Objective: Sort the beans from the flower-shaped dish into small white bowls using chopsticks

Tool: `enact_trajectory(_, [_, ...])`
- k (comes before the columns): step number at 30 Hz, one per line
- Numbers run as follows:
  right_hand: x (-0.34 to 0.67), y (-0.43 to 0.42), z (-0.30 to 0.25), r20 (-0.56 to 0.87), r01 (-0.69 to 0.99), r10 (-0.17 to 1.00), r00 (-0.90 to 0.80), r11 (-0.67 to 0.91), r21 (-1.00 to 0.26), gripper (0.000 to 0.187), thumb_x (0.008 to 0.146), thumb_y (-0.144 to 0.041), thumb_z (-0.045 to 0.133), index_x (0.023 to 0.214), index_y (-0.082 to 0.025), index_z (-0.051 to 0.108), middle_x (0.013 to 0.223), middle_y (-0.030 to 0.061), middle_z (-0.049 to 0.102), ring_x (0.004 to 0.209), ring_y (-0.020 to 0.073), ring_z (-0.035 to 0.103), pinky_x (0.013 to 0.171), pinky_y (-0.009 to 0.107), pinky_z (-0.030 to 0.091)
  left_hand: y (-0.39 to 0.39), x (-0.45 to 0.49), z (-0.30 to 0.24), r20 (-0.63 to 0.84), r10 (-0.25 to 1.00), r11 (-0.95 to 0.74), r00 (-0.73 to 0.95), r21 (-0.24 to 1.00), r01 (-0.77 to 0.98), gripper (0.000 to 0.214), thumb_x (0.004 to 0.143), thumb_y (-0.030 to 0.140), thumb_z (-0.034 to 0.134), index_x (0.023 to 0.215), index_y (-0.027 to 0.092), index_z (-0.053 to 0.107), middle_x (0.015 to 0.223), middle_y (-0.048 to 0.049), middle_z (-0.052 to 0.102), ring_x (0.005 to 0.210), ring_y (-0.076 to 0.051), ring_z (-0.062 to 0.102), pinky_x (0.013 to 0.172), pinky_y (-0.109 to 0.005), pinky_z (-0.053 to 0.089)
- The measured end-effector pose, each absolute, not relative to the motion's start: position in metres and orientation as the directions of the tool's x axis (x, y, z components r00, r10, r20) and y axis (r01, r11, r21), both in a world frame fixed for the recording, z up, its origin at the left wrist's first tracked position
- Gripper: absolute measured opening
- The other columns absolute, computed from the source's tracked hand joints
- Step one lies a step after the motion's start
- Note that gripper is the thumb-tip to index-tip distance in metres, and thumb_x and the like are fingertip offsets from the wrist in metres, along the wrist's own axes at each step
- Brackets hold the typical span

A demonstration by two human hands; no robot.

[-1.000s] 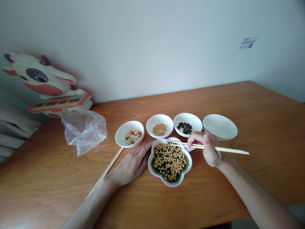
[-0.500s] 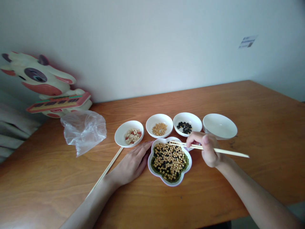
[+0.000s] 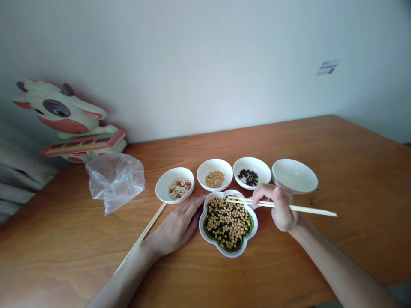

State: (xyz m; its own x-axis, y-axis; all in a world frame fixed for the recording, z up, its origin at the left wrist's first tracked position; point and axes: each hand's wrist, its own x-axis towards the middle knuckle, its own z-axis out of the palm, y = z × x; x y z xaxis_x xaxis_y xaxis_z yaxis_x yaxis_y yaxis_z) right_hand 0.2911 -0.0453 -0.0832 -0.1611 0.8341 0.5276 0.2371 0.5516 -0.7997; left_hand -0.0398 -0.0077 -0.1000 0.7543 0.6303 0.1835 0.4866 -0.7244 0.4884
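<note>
A white flower-shaped bowl (image 3: 204, 226) holds mixed yellow, black and green beans. My right hand (image 3: 280, 205) is closed on a pair of wooden chopsticks (image 3: 308, 209), whose tips reach over the far edge of the bean pile. My left hand (image 3: 176, 226) lies flat on the table, fingers stretched out against the bowl's left rim. Behind stand small white bowls: one with pale and red pieces (image 3: 175, 189), one with yellow beans (image 3: 215, 174), one with black beans (image 3: 252, 172).
An empty white bowl (image 3: 294, 176) sits at the right of the row. A second pair of chopsticks (image 3: 141, 237) lies on the wooden table (image 3: 353, 171) left of my left arm. A crumpled clear plastic bag (image 3: 114, 179) and a cow-shaped toy (image 3: 69, 122) are at back left.
My head has tilted a little, so everything sits slightly lower in view. The chopstick tips have edged left over the bean pile. My left hand has stayed put.
</note>
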Motion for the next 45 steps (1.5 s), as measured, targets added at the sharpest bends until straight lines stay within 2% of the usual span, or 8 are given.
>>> enact_trajectory(4, [0.295, -0.047, -0.08, 0.511, 0.13, 0.859, -0.036, 0.511, -0.85, 0.081, 0.108, -0.061, 0.013, 0.072, -0.023, 0.075, 0.068, 0.0078, 0.068, 0.067, 0.0234, 0.063, 0.063, 0.038, 0.046, -0.009, -0.039, -0.095, 0.189, 0.626, -0.725, 0.757, 0.499, 0.474, 0.06, 0.106, 0.017, 0.046, 0.162, 0.024, 0.028, 0.162, -0.0124, 0.045, 0.147, -0.024, 0.049, 0.124, -0.044, 0.044])
enact_trajectory(8, [0.309, -0.048, -0.079, 0.557, 0.008, 0.819, 0.138, 0.561, -0.828, 0.081, 0.106, -0.065, 0.018, 0.072, -0.026, 0.08, 0.068, 0.0106, 0.067, 0.073, 0.0279, 0.063, 0.066, 0.042, 0.049, -0.01, -0.04, -0.095, 0.215, 0.629, -0.724, 0.747, 0.512, 0.462, 0.06, 0.105, 0.015, 0.047, 0.161, 0.024, 0.03, 0.161, -0.0123, 0.047, 0.146, -0.024, 0.051, 0.124, -0.045, 0.045])
enact_trajectory(12, [0.307, -0.039, -0.077, 0.63, -0.01, 0.738, 0.242, 0.651, -0.759, 0.077, 0.104, -0.067, 0.023, 0.073, -0.027, 0.081, 0.064, 0.0103, 0.064, 0.074, 0.0301, 0.064, 0.07, 0.046, 0.05, -0.009, -0.041, -0.1, 0.242, 0.617, -0.732, 0.749, 0.526, 0.433, 0.061, 0.104, 0.014, 0.046, 0.162, 0.023, 0.029, 0.16, -0.0126, 0.048, 0.147, -0.024, 0.049, 0.124, -0.046, 0.045])
enact_trajectory(15, [0.289, -0.03, -0.073, 0.562, 0.031, 0.78, 0.276, 0.577, -0.816, 0.081, 0.102, -0.074, 0.021, 0.074, -0.024, 0.078, 0.071, 0.0096, 0.066, 0.077, 0.029, 0.064, 0.07, 0.042, 0.05, -0.008, -0.04, -0.103, 0.252, 0.622, -0.729, 0.741, 0.531, 0.432, 0.06, 0.104, 0.014, 0.047, 0.161, 0.023, 0.03, 0.16, -0.0117, 0.049, 0.146, -0.023, 0.05, 0.124, -0.045, 0.044])
enact_trajectory(18, [0.276, -0.028, -0.07, 0.496, 0.061, 0.839, 0.222, 0.496, -0.866, 0.08, 0.101, -0.076, 0.023, 0.076, -0.022, 0.076, 0.08, 0.0102, 0.068, 0.08, 0.0281, 0.064, 0.07, 0.039, 0.049, -0.008, -0.041, -0.104, 0.247, 0.628, -0.725, 0.738, 0.531, 0.439, 0.059, 0.104, 0.015, 0.046, 0.161, 0.024, 0.031, 0.16, -0.0108, 0.049, 0.146, -0.023, 0.05, 0.125, -0.044, 0.043])
enact_trajectory(25, [0.298, -0.043, -0.063, 0.493, 0.064, 0.87, 0.024, 0.491, -0.869, 0.085, 0.102, -0.073, 0.015, 0.069, -0.022, 0.075, 0.068, 0.0091, 0.063, 0.068, 0.0246, 0.058, 0.064, 0.037, 0.046, -0.008, -0.043, -0.105, 0.256, 0.618, -0.735, 0.743, 0.524, 0.431, 0.059, 0.104, 0.016, 0.048, 0.16, 0.023, 0.031, 0.159, -0.012, 0.049, 0.145, -0.024, 0.051, 0.124, -0.043, 0.044])
enact_trajectory(34, [0.312, -0.045, -0.067, 0.227, 0.27, 0.926, -0.302, 0.311, -0.911, 0.084, 0.104, -0.07, 0.005, 0.073, -0.023, 0.068, 0.07, 0.0067, 0.063, 0.069, 0.0242, 0.058, 0.068, 0.039, 0.041, -0.008, -0.042, -0.103, 0.269, 0.61, -0.743, 0.746, 0.522, 0.42, 0.059, 0.105, 0.014, 0.047, 0.161, 0.022, 0.031, 0.159, -0.0129, 0.049, 0.146, -0.025, 0.05, 0.122, -0.048, 0.046])
enact_trajectory(45, [0.302, -0.046, -0.076, 0.191, 0.279, 0.929, -0.318, 0.284, -0.917, 0.081, 0.106, -0.066, 0.005, 0.078, -0.022, 0.067, 0.076, 0.0058, 0.064, 0.075, 0.0227, 0.059, 0.072, 0.036, 0.044, -0.009, -0.041, -0.098, 0.237, 0.615, -0.742, 0.752, 0.496, 0.451, 0.058, 0.105, 0.016, 0.048, 0.161, 0.024, 0.031, 0.16, -0.0105, 0.048, 0.146, -0.023, 0.05, 0.124, -0.043, 0.045])
